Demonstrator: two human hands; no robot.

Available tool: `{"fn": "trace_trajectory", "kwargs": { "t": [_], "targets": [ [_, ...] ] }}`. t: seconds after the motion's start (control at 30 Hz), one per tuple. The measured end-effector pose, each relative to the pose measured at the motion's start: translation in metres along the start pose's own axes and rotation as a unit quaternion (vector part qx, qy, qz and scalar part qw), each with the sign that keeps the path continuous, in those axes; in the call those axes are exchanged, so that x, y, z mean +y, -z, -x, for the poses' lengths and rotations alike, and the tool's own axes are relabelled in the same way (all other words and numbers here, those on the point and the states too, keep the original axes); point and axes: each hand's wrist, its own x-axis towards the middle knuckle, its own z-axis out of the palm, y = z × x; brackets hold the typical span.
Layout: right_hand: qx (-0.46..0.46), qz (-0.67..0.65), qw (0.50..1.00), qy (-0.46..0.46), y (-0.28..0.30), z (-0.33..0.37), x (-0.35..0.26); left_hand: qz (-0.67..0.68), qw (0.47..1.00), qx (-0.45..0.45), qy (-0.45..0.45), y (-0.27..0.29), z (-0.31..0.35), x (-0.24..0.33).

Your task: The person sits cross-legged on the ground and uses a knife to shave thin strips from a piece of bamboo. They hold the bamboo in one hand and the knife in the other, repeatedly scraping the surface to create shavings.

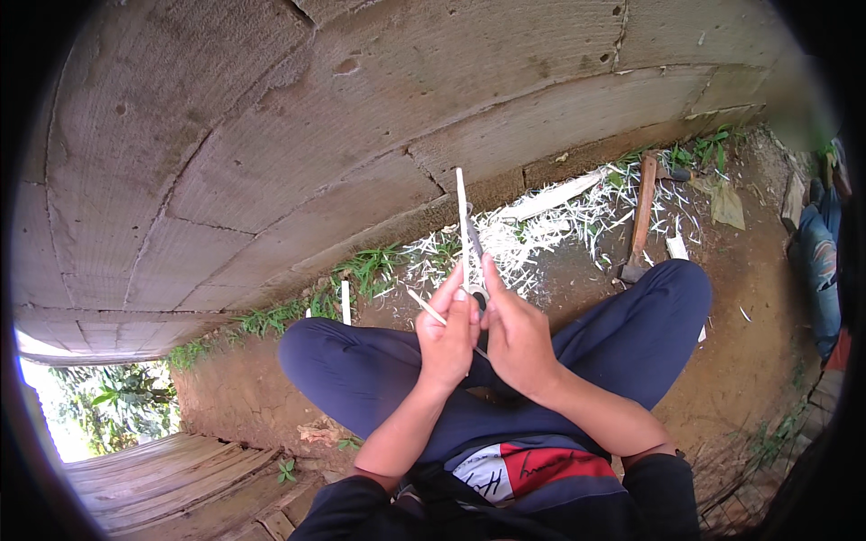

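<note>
White, long, thin wooden stick (460,189) in the head view, gripped in the closed left hand (446,341) and pointing toward the grey-brown block wall (343,117). Second pale, thin wooden stick (427,307) jutting obliquely from the same grip. Narrow grey-bladed knife (474,240) in the closed right hand (520,341), with its blade close alongside the first stick. Beyond, on brown bare earth (234,397), scattered white wood shavings (532,236) near a brown wooden-handled tool (644,203).

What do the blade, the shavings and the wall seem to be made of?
Blade: probably steel, with a dull finish; it looks grey and thin.
Shavings: likely wood or bamboo, unfinished; pale, narrow strips.
Wall: perhaps concrete or stone blocks, unpainted; rough, grey-brown, jointed.
</note>
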Motion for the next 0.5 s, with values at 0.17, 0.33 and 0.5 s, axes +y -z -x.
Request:
{"fn": "trace_trajectory", "kwargs": {
  "t": [0.17,0.33,0.5],
  "targets": [
    [0.024,-0.024,0.999,-0.036,0.012,-0.012,0.004,0.044,0.998,-0.046,0.010,-0.004,0.002,-0.006],
    [-0.045,0.007,0.999,-0.001,-0.004,0.010,0.005,0.081,0.997,0.012,0.007,0.007,-0.013,0.003],
    [-0.104,0.034,0.994,0.007,-0.009,0.020,-0.004,0.101,0.994,0.043,-0.016,0.016,-0.019,0.012]
  ]
}}
